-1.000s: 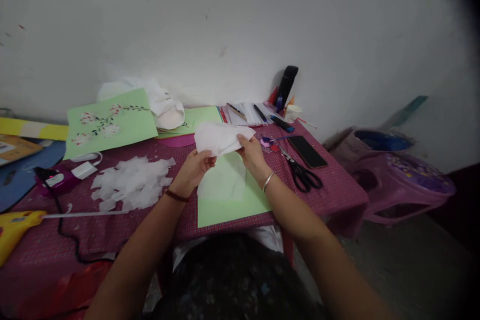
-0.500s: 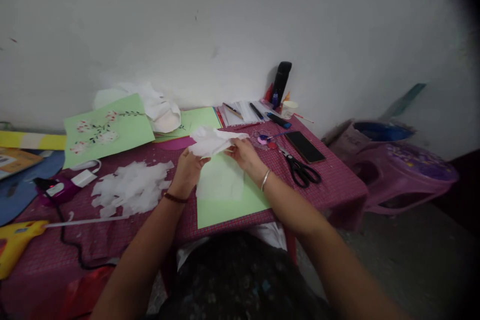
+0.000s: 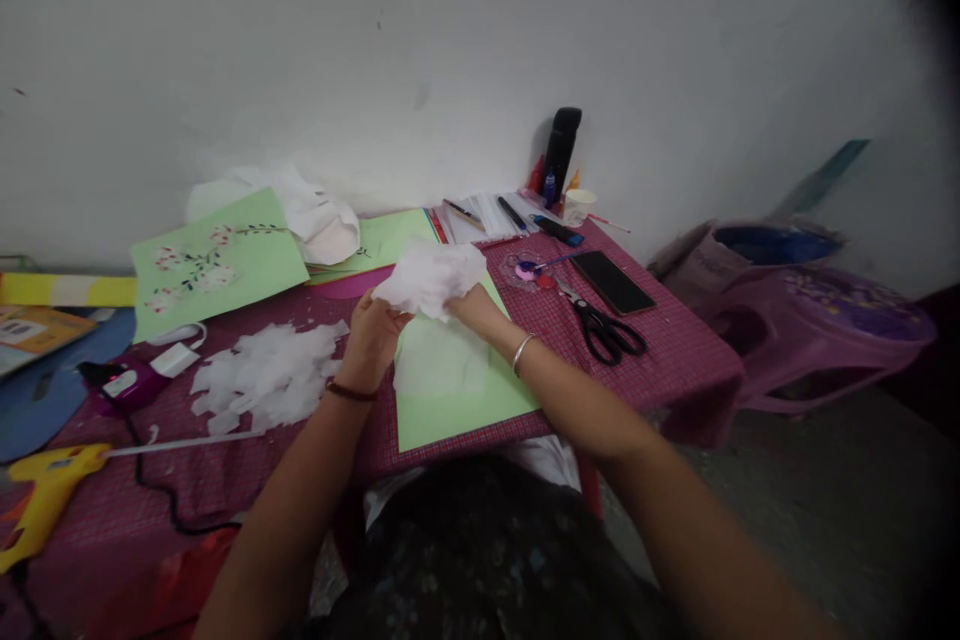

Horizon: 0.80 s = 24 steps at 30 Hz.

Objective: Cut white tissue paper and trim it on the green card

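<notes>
A bunch of thin white tissue paper is held up between my two hands. My left hand closes on its left edge, with a dark red bracelet at the wrist. The lower right side is gripped by my right hand, its fingertips partly hidden by the paper; a silver bangle circles that wrist. Beneath lies a light green sheet on the table, with a flat, see-through white piece on it. Left of my left hand is a heap of torn white paper pieces.
Black-handled scissors and a phone lie to the right. A green sheet with painted blossoms leans at the back left. A yellow glue gun sits at the left edge. Plastic stools stand right of the table.
The tissue paper has been turned and spread into a wider, fluffier bunch. My right hand has shifted slightly down and under its edge. The view has tilted a little.
</notes>
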Available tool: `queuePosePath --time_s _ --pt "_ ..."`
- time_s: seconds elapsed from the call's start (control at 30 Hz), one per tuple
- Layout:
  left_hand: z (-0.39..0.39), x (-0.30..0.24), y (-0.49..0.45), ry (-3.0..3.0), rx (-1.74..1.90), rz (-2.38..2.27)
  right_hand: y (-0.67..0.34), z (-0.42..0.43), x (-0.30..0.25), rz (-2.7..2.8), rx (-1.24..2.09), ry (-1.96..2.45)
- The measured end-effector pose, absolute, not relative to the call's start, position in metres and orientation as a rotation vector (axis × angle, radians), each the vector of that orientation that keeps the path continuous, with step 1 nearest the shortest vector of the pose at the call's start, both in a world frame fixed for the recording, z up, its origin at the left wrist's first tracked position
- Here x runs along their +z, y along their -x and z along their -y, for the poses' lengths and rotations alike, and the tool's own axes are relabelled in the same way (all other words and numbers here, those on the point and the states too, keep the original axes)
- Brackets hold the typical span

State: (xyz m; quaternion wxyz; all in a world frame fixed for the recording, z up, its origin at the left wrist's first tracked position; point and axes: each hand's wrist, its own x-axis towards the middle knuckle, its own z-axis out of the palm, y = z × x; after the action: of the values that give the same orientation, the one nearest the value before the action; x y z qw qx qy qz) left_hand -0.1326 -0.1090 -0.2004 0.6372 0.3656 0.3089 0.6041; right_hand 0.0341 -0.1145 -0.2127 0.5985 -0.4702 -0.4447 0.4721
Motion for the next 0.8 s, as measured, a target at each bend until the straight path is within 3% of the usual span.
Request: queuePosePath --time_s 0.27,0.67,0.8 --pt "0.109 -0.187 0.144 -0.863 1.314 -0.836 -0.042 0.114 -0.210 1.110 1.095 1.086" --pt "0.111 -0.196 0.140 -0.923 0.732 -0.952 -0.063 0.123 -0.187 1.174 1.193 0.982" --pt "0.118 -0.198 0.135 -0.926 0.711 -0.874 -0.066 0.123 -0.186 1.193 1.172 1.002"
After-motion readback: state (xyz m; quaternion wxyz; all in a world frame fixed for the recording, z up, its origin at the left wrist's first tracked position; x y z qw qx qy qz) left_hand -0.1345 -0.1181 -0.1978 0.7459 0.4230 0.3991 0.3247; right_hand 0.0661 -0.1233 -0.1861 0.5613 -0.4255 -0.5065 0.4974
